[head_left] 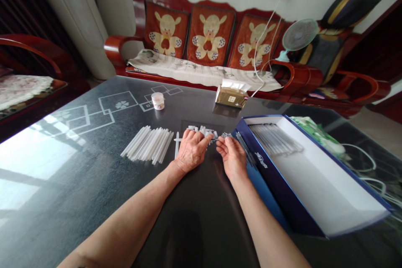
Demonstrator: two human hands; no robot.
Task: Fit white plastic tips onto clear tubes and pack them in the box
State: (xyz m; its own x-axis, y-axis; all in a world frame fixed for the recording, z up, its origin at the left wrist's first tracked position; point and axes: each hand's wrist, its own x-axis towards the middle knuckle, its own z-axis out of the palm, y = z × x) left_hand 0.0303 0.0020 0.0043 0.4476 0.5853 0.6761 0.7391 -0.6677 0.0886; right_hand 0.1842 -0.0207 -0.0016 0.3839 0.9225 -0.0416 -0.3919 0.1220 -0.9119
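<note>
My left hand (192, 149) is closed low over the table, with a white plastic pen barrel (178, 139) poking out on its left side. Its index finger points toward my right hand (234, 157). Those right fingers are pinched on a thin grey piece, seemingly a pen refill, in the narrow gap between the hands; most of it is hidden. Behind the left hand lies a pile of small whitish-grey caps (201, 129). Many white barrels (149, 144) lie in a row to the left. Dark thin refills (246, 147) lie just right of my right hand.
An open blue box (314, 180) with a white inside stands on the right, holding a row of refills (276, 138). Behind it lies a green-white plastic bag (318, 136) with white cables. A small round tub (158, 101) and tissue pack (231, 94) stand farther back.
</note>
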